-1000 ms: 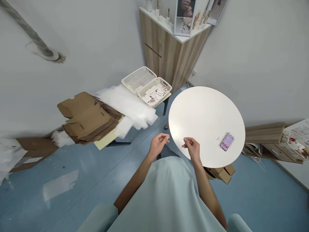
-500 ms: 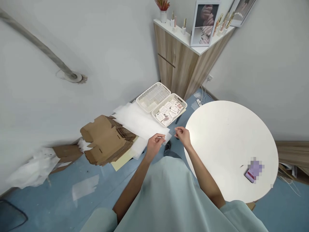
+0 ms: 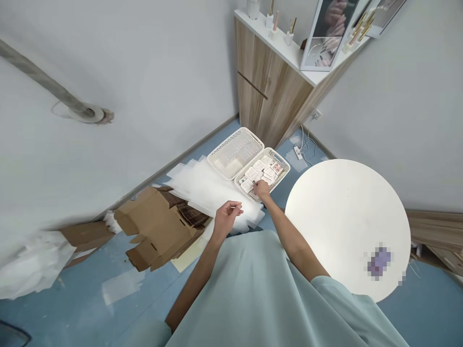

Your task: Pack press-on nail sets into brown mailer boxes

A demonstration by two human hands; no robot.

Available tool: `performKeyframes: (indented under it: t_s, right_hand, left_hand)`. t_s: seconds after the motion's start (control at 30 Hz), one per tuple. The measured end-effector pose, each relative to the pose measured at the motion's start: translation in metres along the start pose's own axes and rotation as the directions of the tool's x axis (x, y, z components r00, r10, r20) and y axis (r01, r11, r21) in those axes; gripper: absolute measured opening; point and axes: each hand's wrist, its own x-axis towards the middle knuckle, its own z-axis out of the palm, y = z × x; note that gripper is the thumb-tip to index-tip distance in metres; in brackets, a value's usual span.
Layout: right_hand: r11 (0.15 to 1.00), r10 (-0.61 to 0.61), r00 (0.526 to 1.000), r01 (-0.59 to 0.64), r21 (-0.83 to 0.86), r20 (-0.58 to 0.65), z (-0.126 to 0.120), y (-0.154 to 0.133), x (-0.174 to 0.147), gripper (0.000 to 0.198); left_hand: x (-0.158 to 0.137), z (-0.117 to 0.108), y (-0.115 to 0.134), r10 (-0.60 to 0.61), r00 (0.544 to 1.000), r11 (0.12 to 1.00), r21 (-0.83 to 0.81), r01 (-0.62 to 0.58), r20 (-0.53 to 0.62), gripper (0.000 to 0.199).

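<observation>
My right hand (image 3: 261, 189) reaches over the near edge of a white basket (image 3: 287, 174) filled with small printed cards (image 3: 259, 165). Its fingers are bent down among the cards at the near left end; whether they grip one is hidden. Beside that basket lies a second white basket (image 3: 213, 159) with clear plastic pieces inside. My left hand (image 3: 226, 219) hovers above white foam sheets (image 3: 195, 180), thumb and fingertips pinched together. Anything between them is too small to make out.
Flattened brown cardboard boxes (image 3: 152, 226) are stacked on the left. A round white table (image 3: 347, 217) stands on the right, with a blurred purple object (image 3: 379, 262) on it. Behind the baskets is a wooden corner cabinet (image 3: 267, 82) bearing bottles and framed pictures. A power strip (image 3: 297, 153) lies on the floor.
My right hand has moved forward and left from beside the table into the card basket. The left hand stays pinched, a little lower. The view has shifted with my head.
</observation>
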Motion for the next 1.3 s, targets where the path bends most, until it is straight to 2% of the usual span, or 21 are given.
performKeyframes:
  t_s: [0.1,0.27,0.47,0.63,0.7,0.77,0.9,1.0,1.13,1.3]
  right_hand:
    - [0.995,0.087,0.996,-0.088,-0.038,-0.021,0.008,-0.005,0.000,0.014]
    - [0.986,0.151,0.986,-0.156,-0.066,-0.074,0.015,-0.012,-0.004,0.005]
    - [0.992,0.114,0.986,-0.119,-0.032,-0.124,0.010,-0.019,-0.020,0.011]
    - [0.997,0.081,0.970,-0.074,0.038,-0.229,-0.014,-0.020,-0.058,0.018]
    - [0.992,0.055,0.958,-0.020,0.127,-0.281,-0.031,-0.013,-0.082,0.019]
    - [0.957,0.034,0.954,0.055,0.286,-0.298,-0.050,0.000,-0.112,0.024]
    - [0.814,0.025,0.961,0.140,0.563,-0.276,-0.088,0.035,-0.180,0.043]
    - [0.742,0.044,0.957,0.162,0.651,-0.288,-0.108,0.062,-0.227,0.050]
    - [0.634,0.135,0.932,0.180,0.752,-0.337,-0.119,0.095,-0.272,0.055]
    - [0.533,0.258,0.885,0.205,0.821,-0.388,-0.124,0.142,-0.305,0.052]
  left_hand:
    - [0.010,-0.015,0.006,-0.001,1.000,1.000,-0.017,0.001,0.005,0.036]
    - [0.016,-0.031,0.011,-0.008,1.000,0.999,-0.031,0.009,0.024,0.034]
    - [0.012,-0.040,0.000,-0.019,0.999,0.998,-0.059,0.022,0.041,0.035]
    - [0.015,-0.032,-0.013,-0.048,0.994,0.997,-0.055,0.054,0.094,0.039]
    - [0.019,-0.021,-0.018,-0.066,0.991,0.996,-0.052,0.072,0.114,0.043]
    - [0.022,-0.006,-0.020,-0.082,0.987,0.995,-0.047,0.089,0.135,0.049]
    - [0.018,0.029,-0.016,-0.071,0.968,0.997,-0.013,0.076,0.241,0.060]
    - [0.006,0.056,-0.007,-0.037,0.933,0.999,0.042,0.023,0.359,0.061]
    - [-0.016,0.096,0.003,0.000,0.863,0.994,0.097,-0.057,0.506,0.055]
    - [-0.044,0.155,-0.007,-0.003,0.814,0.987,0.135,-0.092,0.581,0.048]
